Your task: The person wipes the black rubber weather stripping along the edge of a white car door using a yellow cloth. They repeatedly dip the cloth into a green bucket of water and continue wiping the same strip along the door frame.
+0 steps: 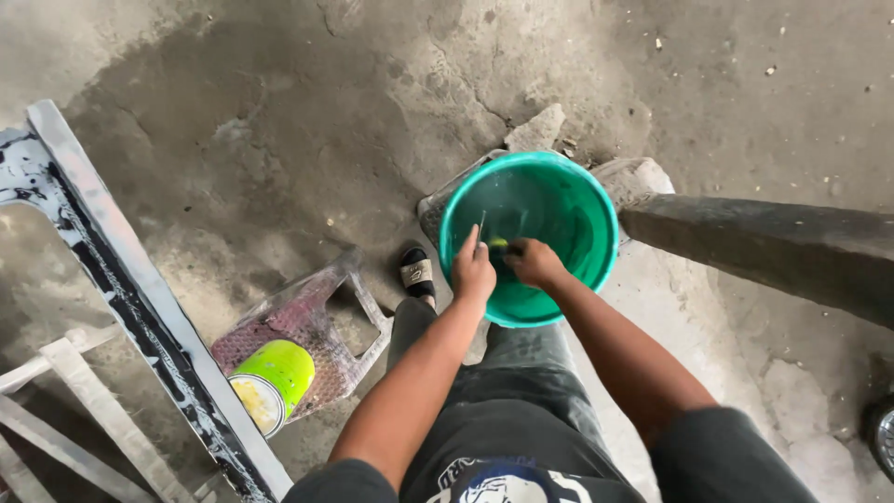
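With our left hand [473, 272] and right hand [533, 262] clenched on a small green-tipped tool [498, 245], we could tip the round green plastic bucket [582, 200] off its rubble perch.

Green can [276, 382], plastic stool [307, 326]

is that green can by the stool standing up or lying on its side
Lying on its side: the lime-green cylindrical tin can rests on the pink mesh plastic stool, its round yellowish end facing the camera.
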